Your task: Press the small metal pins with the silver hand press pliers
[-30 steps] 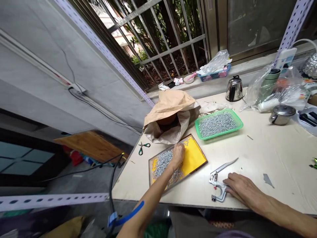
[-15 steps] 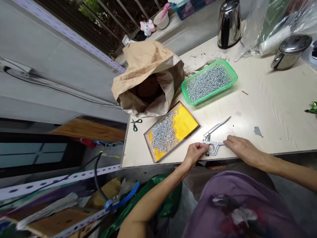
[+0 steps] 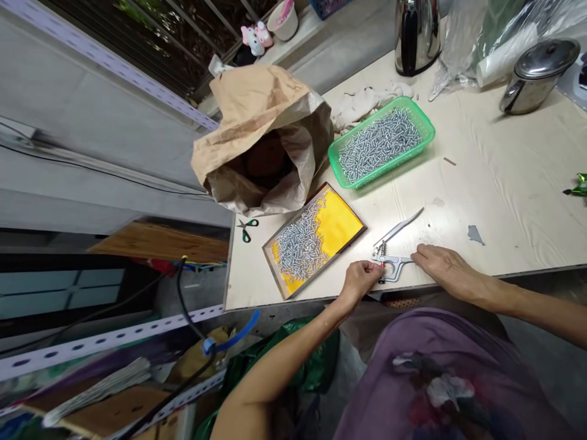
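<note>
On the table near its front edge lies a silver metal lever tool (image 3: 398, 259) with a coil spring, a looped frame and a long curved arm (image 3: 401, 226) pointing away from me. My left hand (image 3: 361, 281) is closed in a pinch at the tool's left end. A tiny red bit shows by its fingertips; what they pinch is too small to name. The fingers of my right hand (image 3: 443, 266) press together on the right end of the tool's handle. Left of the tool, a shallow tray (image 3: 345, 243) with a yellow bottom holds many small silver metal pins.
Behind the tray stands a green basket (image 3: 389, 169) full of similar pins. A large open paper bag (image 3: 257, 91) is at the back left, above green-handled scissors (image 3: 247, 229). A kettle (image 3: 417, 36), a lidded metal cup (image 3: 534, 82) and plastic bags (image 3: 458, 61) line the back right.
The camera view has shifted slightly, moving the table items a little up and left. Both hands stay at the lever tool; a red bit now shows by the left fingertips.
</note>
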The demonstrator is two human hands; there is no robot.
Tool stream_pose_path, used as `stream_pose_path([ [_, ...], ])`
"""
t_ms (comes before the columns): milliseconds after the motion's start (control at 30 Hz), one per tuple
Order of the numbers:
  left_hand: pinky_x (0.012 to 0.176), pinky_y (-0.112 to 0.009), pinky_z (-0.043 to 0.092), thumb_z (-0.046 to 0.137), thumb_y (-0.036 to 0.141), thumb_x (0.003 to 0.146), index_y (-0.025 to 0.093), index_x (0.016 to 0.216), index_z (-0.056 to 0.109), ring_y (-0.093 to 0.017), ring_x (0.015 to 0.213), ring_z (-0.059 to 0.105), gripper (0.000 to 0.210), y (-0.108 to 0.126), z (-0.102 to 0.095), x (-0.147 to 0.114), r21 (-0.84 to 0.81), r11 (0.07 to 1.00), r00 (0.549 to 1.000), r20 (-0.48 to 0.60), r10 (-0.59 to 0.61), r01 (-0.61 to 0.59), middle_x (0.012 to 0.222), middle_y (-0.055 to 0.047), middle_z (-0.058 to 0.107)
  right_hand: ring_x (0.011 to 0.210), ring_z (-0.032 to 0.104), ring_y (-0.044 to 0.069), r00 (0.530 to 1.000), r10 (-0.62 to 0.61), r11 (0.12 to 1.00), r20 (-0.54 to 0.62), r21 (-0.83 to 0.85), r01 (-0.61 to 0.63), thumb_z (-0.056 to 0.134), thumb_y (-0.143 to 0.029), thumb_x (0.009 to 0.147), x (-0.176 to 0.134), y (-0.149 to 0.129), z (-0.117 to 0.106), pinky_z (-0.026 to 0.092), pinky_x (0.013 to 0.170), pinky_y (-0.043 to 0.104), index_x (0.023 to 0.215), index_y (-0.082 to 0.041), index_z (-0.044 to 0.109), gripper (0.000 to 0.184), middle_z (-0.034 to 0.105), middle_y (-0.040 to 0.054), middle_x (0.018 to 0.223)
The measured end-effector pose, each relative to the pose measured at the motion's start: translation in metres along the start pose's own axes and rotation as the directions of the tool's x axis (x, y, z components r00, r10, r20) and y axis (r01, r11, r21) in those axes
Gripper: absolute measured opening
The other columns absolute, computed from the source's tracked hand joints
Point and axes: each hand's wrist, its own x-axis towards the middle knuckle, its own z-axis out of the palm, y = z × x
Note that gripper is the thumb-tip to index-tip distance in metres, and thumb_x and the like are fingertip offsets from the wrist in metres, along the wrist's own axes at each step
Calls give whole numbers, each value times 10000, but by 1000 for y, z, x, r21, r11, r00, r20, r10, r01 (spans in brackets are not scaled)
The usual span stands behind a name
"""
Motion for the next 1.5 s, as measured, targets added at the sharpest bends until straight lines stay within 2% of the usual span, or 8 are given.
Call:
stream_pose_path([
  [500,334,-142,267,738,267,708,115,676,627,-25,329,354,191,8,-4,-6,-34,992,992,50,-119,121,402,94,431,933,553,226,1000,-16,996,-14,-90,15,441,-168,928,8,4,-7,449,774,340,997,-172,563,141,587,129,1052],
  [733,324,-155,268,720,275,715,118,673,630,-34,326,341,186,3,-2,-8,-36,997,997,41,-70,72,393,94,417,1348,318,407,997,-63,965,-44,-256,50,682,-660,698,32,48,-18,340,1003,571,1402,-189,396,894,414,212,1448],
  [1033,352,-176,294,707,321,744,125,684,628,-52,360,357,220,1,-2,-8,5,997,996,39,-82,82,430,81,430,1009,516,326,998,-59,937,18,-344,62,677,-503,752,39,34,-29,376,842,437,1303,-135,466,695,618,162,1118],
  [1133,442,-197,391,655,310,803,132,724,630,-83,457,455,197,-4,-2,-14,185,982,998,-37,53,-46,518,44,500,944,518,302,997,-63,927,38,-369,73,682,-392,772,37,28,-33,363,799,398,1289,-118,472,621,634,149,1047],
  [1200,587,-242,484,635,298,835,143,809,639,-131,644,566,157,-4,1,-18,384,885,941,-96,324,-265,703,-14,605,925,518,287,996,-83,931,37,-353,90,660,-325,797,35,25,-33,357,791,380,1303,-120,461,581,639,140,1020],
  [1300,820,-359,520,648,317,855,163,1034,617,-223,968,588,238,5,13,-17,612,560,722,24,692,-558,1057,-106,637,926,523,278,995,-101,943,25,-317,104,622,-254,827,33,24,-30,359,789,368,1342,-115,428,567,641,141,1012],
  [1400,976,-448,468,694,327,828,130,1231,517,-293,1169,504,482,25,28,-3,682,282,578,251,776,-675,1289,-179,547,952,527,287,994,-108,953,6,-285,105,611,-300,850,30,25,-29,378,810,385,1397,-111,364,629,633,148,1047],
  [1500,1003,-454,450,685,318,834,93,1317,430,-305,1188,480,591,44,35,12,679,161,559,420,716,-716,1333,-198,507,993,520,305,997,-74,957,-13,-284,68,640,-418,829,26,27,-31,412,817,405,1381,-120,385,678,611,161,1100],
])
